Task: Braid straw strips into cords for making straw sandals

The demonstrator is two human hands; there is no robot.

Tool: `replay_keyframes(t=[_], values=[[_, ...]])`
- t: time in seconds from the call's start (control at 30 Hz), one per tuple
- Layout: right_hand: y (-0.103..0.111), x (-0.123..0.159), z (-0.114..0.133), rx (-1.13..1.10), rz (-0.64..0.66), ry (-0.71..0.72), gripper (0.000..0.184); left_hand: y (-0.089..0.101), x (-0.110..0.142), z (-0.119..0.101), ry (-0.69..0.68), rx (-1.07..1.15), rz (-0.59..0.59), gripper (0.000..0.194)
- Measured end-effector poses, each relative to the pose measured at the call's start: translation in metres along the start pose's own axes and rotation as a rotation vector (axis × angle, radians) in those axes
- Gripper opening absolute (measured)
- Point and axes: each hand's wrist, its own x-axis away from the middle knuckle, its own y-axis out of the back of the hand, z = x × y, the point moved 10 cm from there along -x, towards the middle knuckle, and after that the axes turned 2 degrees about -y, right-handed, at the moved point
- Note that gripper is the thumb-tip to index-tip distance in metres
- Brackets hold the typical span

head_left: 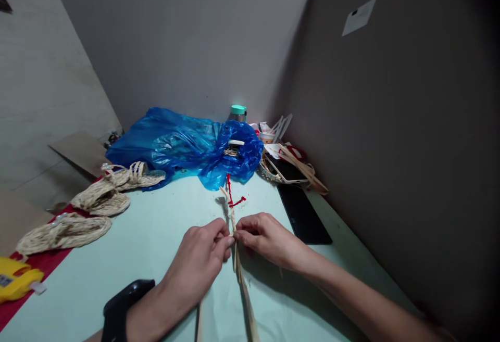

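Note:
My left hand (203,261) and my right hand (265,238) meet at the middle of a pale green table (148,238). Both pinch a thin straw strip (234,222) between their fingertips. The strip runs from near the blue bag toward me, passing under my hands to the near edge (246,300). A red thread (231,193) is wound round its far end. A black watch sits on my left wrist (125,305).
A crumpled blue plastic bag (183,144) lies at the back. Woven straw sandals (113,186) rest on the left, one more (62,232) nearer. A yellow object (15,279) sits far left. A black flat item (302,214), phone (287,170) and bottle (237,113) stand by the right wall.

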Motion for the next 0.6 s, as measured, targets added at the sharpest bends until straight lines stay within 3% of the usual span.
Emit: replay_keyframes(t=[0.2, 0.33, 0.47, 0.53, 0.6], values=[[0.002, 0.0, 0.004, -0.113, -0.004, 0.037, 0.024, -0.005, 0.009, -0.011, -0.038, -0.101, -0.007, 0.021], [-0.004, -0.001, 0.001, -0.263, 0.092, -0.027, 0.025, -0.014, 0.017, -0.023, -0.221, -0.233, -0.022, 0.023], [-0.008, 0.0, -0.001, -0.309, 0.123, -0.058, 0.019, -0.028, 0.023, -0.035, -0.376, -0.314, 0.059, 0.025], [-0.009, 0.0, -0.003, -0.328, 0.124, -0.069, 0.019, -0.024, 0.021, -0.035, -0.354, -0.281, 0.066, 0.026], [-0.01, 0.0, -0.001, -0.349, 0.131, -0.06, 0.02, -0.006, 0.013, -0.029, -0.259, -0.207, -0.032, 0.031]])
